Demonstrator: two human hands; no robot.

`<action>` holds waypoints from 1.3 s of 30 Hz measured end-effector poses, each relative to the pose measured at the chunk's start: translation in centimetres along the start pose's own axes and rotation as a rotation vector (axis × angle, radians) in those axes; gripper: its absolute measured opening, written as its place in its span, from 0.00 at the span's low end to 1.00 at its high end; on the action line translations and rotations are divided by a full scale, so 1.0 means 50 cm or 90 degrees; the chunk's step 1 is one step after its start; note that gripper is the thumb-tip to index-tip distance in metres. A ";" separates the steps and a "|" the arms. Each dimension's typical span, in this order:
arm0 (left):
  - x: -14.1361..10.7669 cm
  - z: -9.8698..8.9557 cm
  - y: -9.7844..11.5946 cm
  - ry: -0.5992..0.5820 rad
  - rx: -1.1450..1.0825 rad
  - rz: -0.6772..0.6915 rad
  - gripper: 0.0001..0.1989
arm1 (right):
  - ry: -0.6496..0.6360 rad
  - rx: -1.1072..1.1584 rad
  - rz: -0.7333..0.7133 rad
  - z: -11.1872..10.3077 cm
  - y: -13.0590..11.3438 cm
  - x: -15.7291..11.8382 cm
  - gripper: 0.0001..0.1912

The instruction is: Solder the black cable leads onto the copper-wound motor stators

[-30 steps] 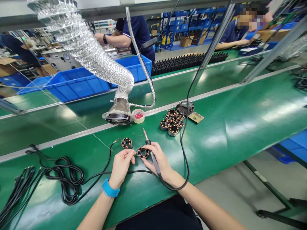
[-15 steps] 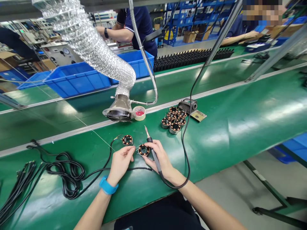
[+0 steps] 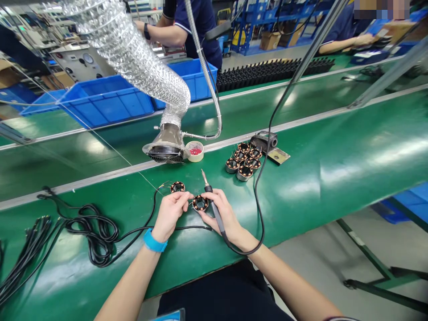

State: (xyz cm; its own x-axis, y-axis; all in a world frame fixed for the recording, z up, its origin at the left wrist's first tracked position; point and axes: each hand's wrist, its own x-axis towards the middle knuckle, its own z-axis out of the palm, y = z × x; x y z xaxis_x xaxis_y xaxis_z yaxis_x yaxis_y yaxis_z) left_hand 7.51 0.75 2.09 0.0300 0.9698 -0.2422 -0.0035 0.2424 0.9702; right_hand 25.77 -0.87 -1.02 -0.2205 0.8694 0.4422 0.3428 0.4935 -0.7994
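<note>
My right hand holds a ring-shaped copper-wound coil between thumb and fingers. A soldering iron lies across the same hand, its tip pointing up and away. My left hand, with a blue wristband, has its thumb and index finger pinched at the coil's left edge, by its thin wires; what is between the fingertips is too small to make out. Just beyond my left hand a second coil sits on the green bench, beside the coloured wire ends of a black cable.
Several coils stand by a metal holder at the back. A fume duct hangs near a small round tub. Coiled black cables lie left. Blue bins and two people are beyond.
My left hand has moved slightly up and right, its fingertips now against the held coil's edge. The whole view has shifted a little.
</note>
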 end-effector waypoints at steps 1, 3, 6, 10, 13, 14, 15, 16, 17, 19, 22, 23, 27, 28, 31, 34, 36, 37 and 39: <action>-0.005 -0.007 -0.002 0.017 0.012 0.003 0.21 | 0.003 0.001 0.000 0.000 0.000 0.000 0.25; -0.017 -0.021 -0.006 0.034 0.040 0.016 0.21 | 0.007 0.005 0.000 0.001 0.000 -0.001 0.25; -0.028 -0.031 -0.013 0.003 0.070 0.014 0.18 | 0.007 0.010 -0.001 0.001 0.001 -0.002 0.26; -0.025 -0.015 -0.021 -0.006 0.047 0.015 0.16 | 0.004 0.007 0.006 0.000 0.003 -0.003 0.26; -0.014 0.004 -0.028 0.015 0.032 0.048 0.15 | -0.001 0.006 0.007 0.001 0.005 -0.004 0.26; -0.011 0.008 -0.030 0.017 0.030 0.054 0.15 | -0.001 0.007 0.007 0.001 0.006 -0.004 0.26; -0.010 0.011 -0.031 0.015 0.032 0.056 0.15 | -0.002 0.008 0.007 0.001 0.006 -0.004 0.26; -0.009 0.011 -0.031 0.013 0.036 0.054 0.16 | -0.002 0.009 0.006 0.001 0.005 -0.004 0.27; -0.010 0.010 -0.029 0.012 0.045 0.050 0.16 | -0.003 0.009 0.005 0.001 0.005 -0.004 0.27; -0.017 0.000 -0.024 0.021 0.073 0.050 0.17 | -0.004 0.008 0.004 -0.001 0.003 -0.004 0.26; -0.036 -0.017 -0.015 0.053 0.164 0.107 0.17 | 0.002 0.006 0.009 -0.006 0.002 -0.002 0.27; -0.043 -0.021 -0.013 0.049 0.212 0.145 0.16 | 0.010 0.004 0.013 -0.009 0.002 -0.001 0.26; -0.061 -0.011 -0.025 -0.148 0.431 0.310 0.09 | 0.043 -0.013 0.031 -0.021 0.007 0.003 0.26; -0.063 -0.004 -0.031 -0.209 0.480 0.343 0.08 | 0.048 -0.018 0.034 -0.024 0.009 0.004 0.26; -0.064 0.013 -0.040 -0.298 0.579 0.410 0.09 | 0.061 -0.035 0.044 -0.030 0.011 0.005 0.25; -0.062 0.012 -0.030 -0.292 0.552 0.380 0.09 | 0.070 -0.045 0.056 -0.031 0.014 0.005 0.26; -0.061 -0.002 -0.017 -0.247 0.457 0.299 0.09 | 0.071 -0.046 0.057 -0.029 0.015 0.006 0.26; -0.059 -0.011 -0.010 -0.215 0.394 0.249 0.09 | 0.068 -0.043 0.054 -0.027 0.015 0.008 0.26; -0.054 -0.029 -0.001 -0.148 0.264 0.165 0.10 | 0.058 -0.033 0.043 -0.022 0.014 0.012 0.25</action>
State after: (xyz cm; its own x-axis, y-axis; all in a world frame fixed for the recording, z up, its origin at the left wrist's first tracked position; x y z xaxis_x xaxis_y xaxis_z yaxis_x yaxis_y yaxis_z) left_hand 5.96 -1.85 2.66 0.3017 0.9529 -0.0315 0.3527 -0.0808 0.9322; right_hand 26.89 0.03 -0.88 -0.1128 0.8979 0.4255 0.4014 0.4329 -0.8071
